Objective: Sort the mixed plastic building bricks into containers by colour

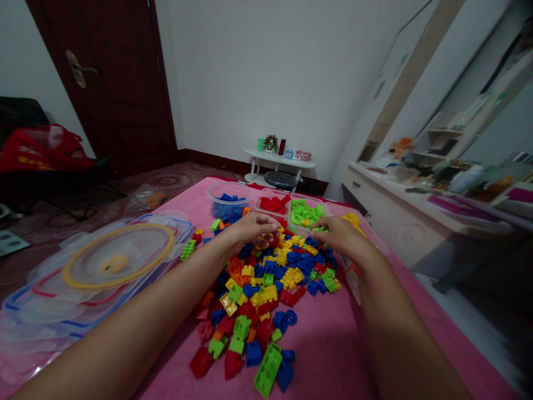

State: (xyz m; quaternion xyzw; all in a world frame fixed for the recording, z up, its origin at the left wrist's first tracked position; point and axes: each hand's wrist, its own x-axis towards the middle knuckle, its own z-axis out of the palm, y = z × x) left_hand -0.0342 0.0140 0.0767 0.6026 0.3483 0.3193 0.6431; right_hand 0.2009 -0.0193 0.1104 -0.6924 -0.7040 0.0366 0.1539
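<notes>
A loose heap of toy building bricks [266, 280] in red, blue, yellow and green lies on a pink cloth [328, 344]. Over the far left part of the heap is my left hand [252, 229], its fingers curled in; whatever they hold is too small to name. My right hand [341, 234] reaches in from the right, fingertips bent together beside the green bricks [307, 211]; what lies between them cannot be made out. Behind the hands stand a round clear tub [211, 194] of blue bricks and a clear box [257, 208] of red ones. Yellow bricks [353, 220] show past my right hand.
Stacked clear lids [144, 283] with coloured rims cover the table's left side. Beyond the table are a low white stand [272, 158] against the wall and a dark red door [112, 83]. A cluttered white dresser [400, 208] stands at right.
</notes>
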